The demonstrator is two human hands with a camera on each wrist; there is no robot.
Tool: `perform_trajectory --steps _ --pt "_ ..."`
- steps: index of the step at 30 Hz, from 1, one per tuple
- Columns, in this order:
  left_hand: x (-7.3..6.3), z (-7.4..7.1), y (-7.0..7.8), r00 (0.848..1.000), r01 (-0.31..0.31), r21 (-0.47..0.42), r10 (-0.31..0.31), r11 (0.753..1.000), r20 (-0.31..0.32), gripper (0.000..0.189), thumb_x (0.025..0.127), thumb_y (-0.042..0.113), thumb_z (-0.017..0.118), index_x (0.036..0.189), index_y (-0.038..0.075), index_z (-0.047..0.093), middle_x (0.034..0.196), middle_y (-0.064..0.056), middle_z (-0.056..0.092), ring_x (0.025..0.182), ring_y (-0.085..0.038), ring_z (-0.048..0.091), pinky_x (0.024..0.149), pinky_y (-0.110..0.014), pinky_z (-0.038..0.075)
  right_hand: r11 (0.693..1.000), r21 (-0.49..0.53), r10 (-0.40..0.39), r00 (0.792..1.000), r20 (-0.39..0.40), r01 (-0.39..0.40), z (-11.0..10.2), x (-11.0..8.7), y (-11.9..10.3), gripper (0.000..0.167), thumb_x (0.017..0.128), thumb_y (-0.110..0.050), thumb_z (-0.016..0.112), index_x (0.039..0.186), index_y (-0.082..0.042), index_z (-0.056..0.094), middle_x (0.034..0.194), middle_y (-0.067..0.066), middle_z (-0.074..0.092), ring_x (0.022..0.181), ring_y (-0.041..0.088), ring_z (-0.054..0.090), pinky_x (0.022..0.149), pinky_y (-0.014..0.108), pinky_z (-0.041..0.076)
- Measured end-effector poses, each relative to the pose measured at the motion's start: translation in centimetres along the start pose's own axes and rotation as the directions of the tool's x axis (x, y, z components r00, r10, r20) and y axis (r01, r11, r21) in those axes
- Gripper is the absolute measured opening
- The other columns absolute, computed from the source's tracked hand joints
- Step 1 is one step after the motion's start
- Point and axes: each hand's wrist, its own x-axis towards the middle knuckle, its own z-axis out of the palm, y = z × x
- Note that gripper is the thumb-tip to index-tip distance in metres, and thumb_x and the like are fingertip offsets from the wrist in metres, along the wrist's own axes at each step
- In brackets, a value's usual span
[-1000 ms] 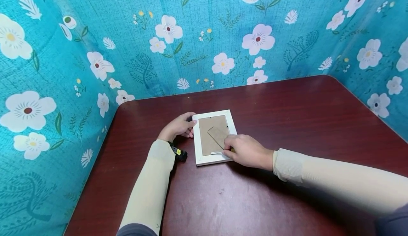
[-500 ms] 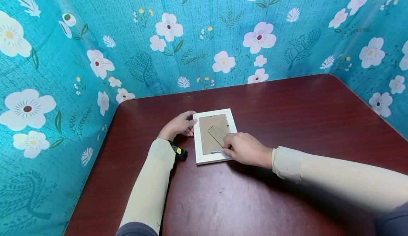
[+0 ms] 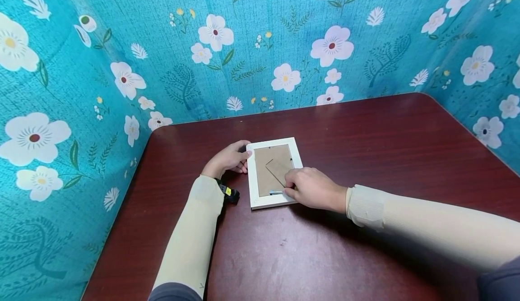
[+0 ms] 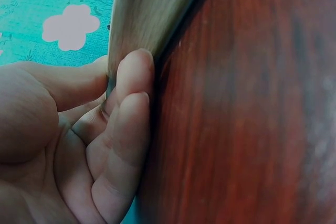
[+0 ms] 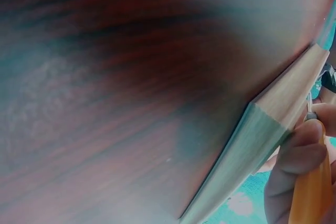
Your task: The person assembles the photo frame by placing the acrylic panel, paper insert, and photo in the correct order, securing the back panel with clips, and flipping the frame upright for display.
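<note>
A white picture frame (image 3: 298,156) lies back side up on the table, its brown backing board (image 3: 266,179) showing an outline of a stand flap. My left hand (image 3: 230,159) grips its left edge, thumb on top; in the left wrist view the curled fingers (image 4: 134,124) press against the wooden side. My right hand (image 3: 314,188) holds a screwdriver by its orange handle (image 5: 310,192) over the frame's lower right corner. Its thin metal shaft (image 5: 310,103) points toward the backing's bottom edge, near a silvery strip (image 3: 276,192). Whether the tip touches the board, I cannot tell.
The dark red wooden table (image 3: 365,138) extends around the frame. A blue floral curtain (image 3: 252,43) hangs behind and along both sides. On the left wrist is a black strapped device (image 3: 229,194). Small dark tabs (image 3: 290,159) stand at the backing's edges.
Both hands stay almost in place on the frame. The metal end by the lower edge of the backing looks slightly different in angle and shine. The view has shifted a little.
</note>
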Motion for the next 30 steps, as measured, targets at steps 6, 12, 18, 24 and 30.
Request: perform_trajectory --steps 6,12,18,24,30 --pt "-0.10 0.15 0.27 1.000 -0.002 0.000 0.002 1.000 -0.007 0.032 0.103 0.022 0.052 0.134 0.018 0.046 0.074 -0.015 0.060 0.057 -0.023 0.063 0.059 -0.034 0.055 1.000 0.004 0.010 1.000 0.017 -0.010 -0.18 -0.04 0.08 0.028 0.085 -0.024 0.075 0.068 -0.023 0.053 0.065 -0.016 0.046 0.059 0.007 0.044 0.056 0.029 0.041" --pt "-0.32 0.24 0.32 1.000 0.001 -0.001 -0.001 1.000 -0.007 0.034 0.103 0.021 0.051 0.136 0.017 0.044 0.075 -0.015 0.059 0.057 -0.022 0.061 0.057 -0.033 0.054 0.995 0.085 0.052 0.997 0.055 -0.057 -0.17 0.01 0.28 0.024 0.087 -0.023 0.073 0.071 -0.023 0.056 0.064 -0.015 0.049 0.058 0.007 0.043 0.056 0.028 0.040" --pt "-0.27 0.13 0.32 1.000 -0.002 -0.004 0.002 1.000 -0.004 0.034 0.103 0.021 0.051 0.137 0.017 0.043 0.075 -0.015 0.059 0.057 -0.022 0.061 0.057 -0.033 0.054 0.984 0.141 0.098 0.993 0.059 -0.106 -0.15 0.06 0.44 0.021 0.087 -0.022 0.073 0.072 -0.022 0.058 0.064 -0.014 0.050 0.058 0.009 0.042 0.055 0.028 0.039" --pt "-0.18 0.15 0.21 1.000 -0.003 -0.016 0.003 1.000 -0.001 0.036 0.103 0.020 0.050 0.138 0.017 0.042 0.075 -0.015 0.059 0.056 -0.021 0.061 0.057 -0.032 0.054 0.983 0.137 0.109 0.991 0.077 -0.118 -0.36 0.15 0.29 0.022 0.088 -0.023 0.073 0.073 -0.022 0.057 0.063 -0.014 0.049 0.057 0.008 0.041 0.053 0.027 0.038" --pt "-0.11 0.25 0.02 1.000 -0.002 -0.014 0.001 1.000 -0.010 0.035 0.103 0.021 0.051 0.137 0.018 0.043 0.074 -0.014 0.059 0.056 -0.021 0.061 0.057 -0.032 0.054 0.983 0.145 0.097 0.991 0.090 -0.109 -0.42 0.19 0.52 0.021 0.088 -0.023 0.072 0.072 -0.022 0.058 0.063 -0.015 0.050 0.057 0.008 0.042 0.054 0.027 0.039"
